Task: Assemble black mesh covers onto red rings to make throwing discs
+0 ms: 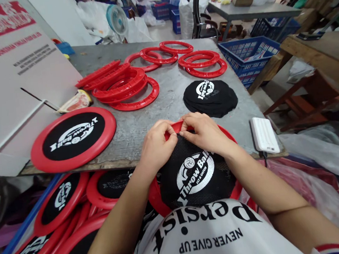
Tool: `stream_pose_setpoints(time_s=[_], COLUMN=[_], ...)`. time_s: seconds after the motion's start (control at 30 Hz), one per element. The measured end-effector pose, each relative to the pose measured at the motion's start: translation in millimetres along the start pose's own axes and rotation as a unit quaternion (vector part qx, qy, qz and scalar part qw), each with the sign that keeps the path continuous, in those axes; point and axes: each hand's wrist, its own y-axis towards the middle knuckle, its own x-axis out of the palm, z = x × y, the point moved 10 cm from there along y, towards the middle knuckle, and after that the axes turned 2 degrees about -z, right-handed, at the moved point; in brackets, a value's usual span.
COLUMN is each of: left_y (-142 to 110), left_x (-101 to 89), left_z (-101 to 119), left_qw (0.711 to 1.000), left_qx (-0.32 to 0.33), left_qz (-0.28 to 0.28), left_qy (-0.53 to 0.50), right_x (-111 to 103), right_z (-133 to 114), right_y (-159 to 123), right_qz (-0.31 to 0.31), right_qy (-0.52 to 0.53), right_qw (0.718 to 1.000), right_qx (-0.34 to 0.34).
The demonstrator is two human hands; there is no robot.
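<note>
A black mesh disc (197, 176) printed with "Throw Ball" lies over a red plastic ring (229, 135), tilted between the table edge and my body. At the ring's far side, my left hand (159, 141) pinches the mesh edge between thumb and fingertips. Close beside it, my right hand (202, 132) pinches the same edge, its thumb nearly touching the left one. Parts of the ring are hidden beneath my hands and the mesh. Just beyond my right hand is a stack of black mesh discs (210, 99).
Loose red rings (133, 88) lie piled on the grey table (167, 103). A red-rimmed disc (72, 139) rests by the white box (19, 77) at left. More red-rimmed discs (61, 199) fill a bin below. A white power bank (264, 134) sits at the right edge.
</note>
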Motion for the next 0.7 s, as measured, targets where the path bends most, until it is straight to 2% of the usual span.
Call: stream_pose_setpoints(time_s=[0.23,0.47,0.7], left_y=[2.8,6.2,7.2], left_x=[5.0,8.9,12.8], left_z=[-3.4,-5.7,-5.8], left_qw=[0.999,0.999,0.997], left_qx=[-0.028,-0.026,-0.017], left_qz=[-0.018,-0.037,-0.063], left_qy=[0.005,-0.019,-0.029], right_x=[1.8,-0.2,-0.3], right_z=[4.6,5.4,10.1], right_y=[-1.1,-4.3,-6.7], right_qz=[0.000,0.010,0.026], right_qy=[-0.004,0.011,0.069], right_qw=[1.000,1.000,0.997], right_qx=[0.026,0.012,-0.005])
